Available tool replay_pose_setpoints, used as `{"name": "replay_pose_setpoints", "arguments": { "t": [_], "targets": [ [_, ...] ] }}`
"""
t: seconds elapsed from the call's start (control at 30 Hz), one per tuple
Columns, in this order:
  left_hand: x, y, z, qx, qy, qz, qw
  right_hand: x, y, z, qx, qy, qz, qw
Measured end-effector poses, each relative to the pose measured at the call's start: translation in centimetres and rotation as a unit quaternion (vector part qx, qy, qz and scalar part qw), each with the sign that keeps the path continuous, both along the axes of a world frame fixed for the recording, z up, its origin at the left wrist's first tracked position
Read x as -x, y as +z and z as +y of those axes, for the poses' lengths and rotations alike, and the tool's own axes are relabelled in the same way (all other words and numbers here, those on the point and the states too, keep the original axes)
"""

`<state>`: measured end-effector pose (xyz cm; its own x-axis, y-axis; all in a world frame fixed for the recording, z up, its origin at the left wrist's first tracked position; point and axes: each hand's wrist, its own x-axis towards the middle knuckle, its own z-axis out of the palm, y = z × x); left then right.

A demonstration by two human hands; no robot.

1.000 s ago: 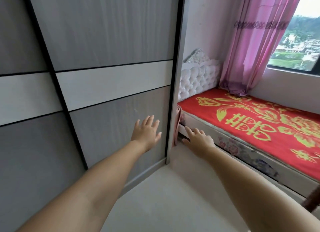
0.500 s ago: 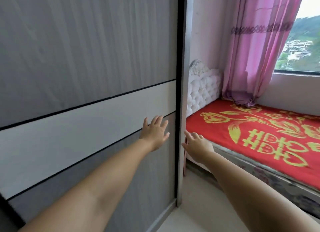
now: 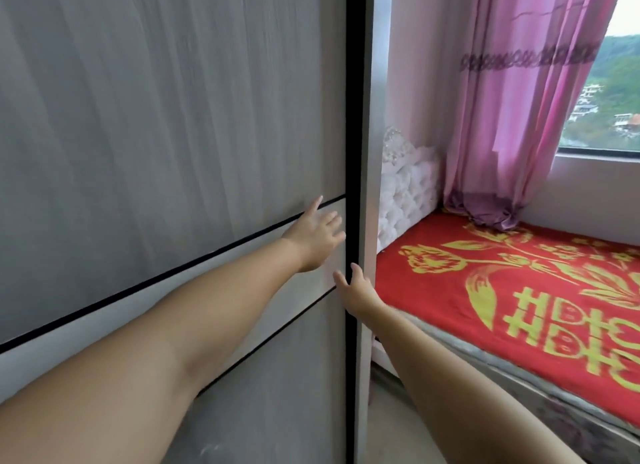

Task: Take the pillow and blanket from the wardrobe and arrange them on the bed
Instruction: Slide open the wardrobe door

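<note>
The wardrobe fills the left half of the view, its grey sliding door [image 3: 173, 117] closed, with a pale band across it and a black right edge. My left hand [image 3: 317, 233] lies flat and open against the door near that edge. My right hand [image 3: 356, 289] rests its fingers on the door's black edge strip, holding nothing. The bed [image 3: 519, 290], covered by a red sheet with yellow flowers and characters, lies to the right. No pillow or blanket is in sight; the wardrobe's inside is hidden.
A white tufted headboard [image 3: 405, 193] stands just right of the wardrobe's side panel. A pink curtain [image 3: 519, 100] hangs to the bed's far corner beside a window [image 3: 609, 93]. A narrow strip of floor [image 3: 384, 408] runs between wardrobe and bed.
The view has closed in on the wardrobe's right edge. Both hands have risen; the left now lies on the door's pale band and the right has moved from the bed frame to the door's edge.
</note>
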<state>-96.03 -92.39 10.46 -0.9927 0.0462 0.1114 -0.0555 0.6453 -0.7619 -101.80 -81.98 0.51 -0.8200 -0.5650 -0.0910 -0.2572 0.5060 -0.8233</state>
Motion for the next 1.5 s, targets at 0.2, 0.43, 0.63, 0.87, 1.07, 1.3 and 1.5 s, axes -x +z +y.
{"name": "replay_pose_setpoints", "arguments": {
  "t": [0.2,0.43,0.63,0.87,1.07,1.3,1.5],
  "targets": [
    [6.4,-0.2,-2.1,0.104,-0.014,-0.066,0.992,4.1,-2.4,-5.5,0.059,-0.031,-0.082,0.994],
    [8.5,-0.7,-0.7,0.143,0.008,-0.060,0.988,5.2,-4.5,-5.8,0.139,-0.052,-0.100,0.984],
    [6.4,-0.7,0.2,0.160,0.031,-0.033,0.986,3.7,-4.6,-5.3,0.162,-0.028,-0.104,0.981],
    [0.0,-1.0,0.2,0.155,0.047,-0.027,0.986,-2.3,-4.6,-5.7,0.139,-0.028,-0.073,0.987],
    [-7.7,-1.3,-0.6,0.152,0.055,-0.023,0.987,-9.4,-4.8,-6.2,0.086,0.002,-0.040,0.996],
    [-17.2,-1.8,-1.4,0.107,0.109,-0.040,0.987,-17.6,-5.5,-6.4,0.072,0.117,-0.015,0.990],
    [-25.9,-3.3,-2.5,0.066,0.130,-0.052,0.988,-24.2,-6.3,-7.1,0.038,0.223,0.069,0.972]
  ]
}}
